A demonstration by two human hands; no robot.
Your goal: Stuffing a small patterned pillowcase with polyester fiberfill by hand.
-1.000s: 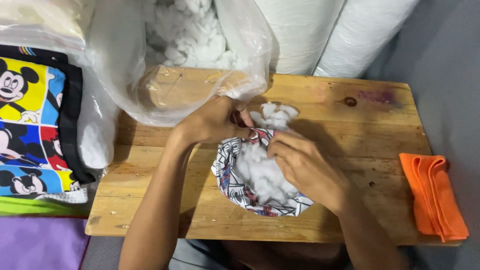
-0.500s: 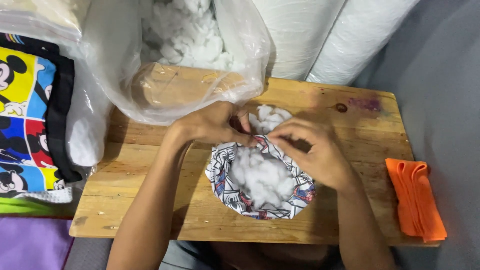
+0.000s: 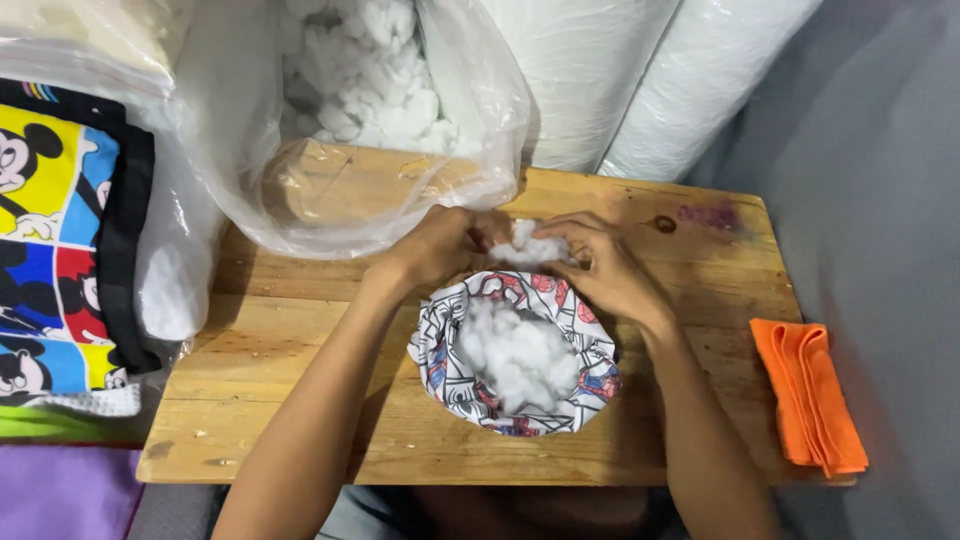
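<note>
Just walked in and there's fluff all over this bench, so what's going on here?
A person sits at a wooden table, both hands at the far rim of a printed fabric cover that lies open and part full of white stuffing. The left hand and the right hand pinch a loose clump of stuffing between them, just above the opening. A clear plastic bag of the same stuffing lies behind. A folded orange cloth rests at the right edge.

Stuffing (image 3: 520,350) fills the cover (image 3: 440,350) on the table (image 3: 300,400), bag (image 3: 330,150) behind.
</note>
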